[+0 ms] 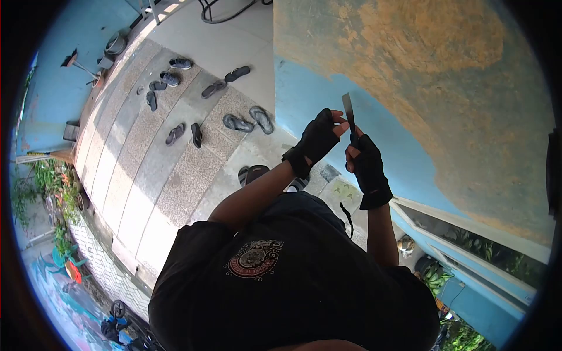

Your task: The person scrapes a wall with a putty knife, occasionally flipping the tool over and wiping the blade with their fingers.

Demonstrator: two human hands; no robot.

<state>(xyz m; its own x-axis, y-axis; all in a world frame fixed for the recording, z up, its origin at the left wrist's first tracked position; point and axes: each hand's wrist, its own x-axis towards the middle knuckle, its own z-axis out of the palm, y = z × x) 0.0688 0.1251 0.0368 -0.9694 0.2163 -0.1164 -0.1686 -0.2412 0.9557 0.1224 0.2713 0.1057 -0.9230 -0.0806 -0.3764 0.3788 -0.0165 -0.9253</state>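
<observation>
A scraper (348,111) with a flat, thin metal blade stands nearly upright in front of the wall. Its dark handle is wrapped by my right hand (367,161), which wears a black fingerless glove. My left hand (320,139), gloved the same way, is just left of the tool, bare fingertips apart and right at the blade's lower part. Behind the blade is a wall (380,126) painted light blue, with a large rough brown patch (421,52) across its upper part.
Several sandals and shoes (237,123) lie about the tiled floor (193,181) on the left. A window frame (468,231) runs along the lower right. Potted plants (58,181) line the far left, near a broom (79,64).
</observation>
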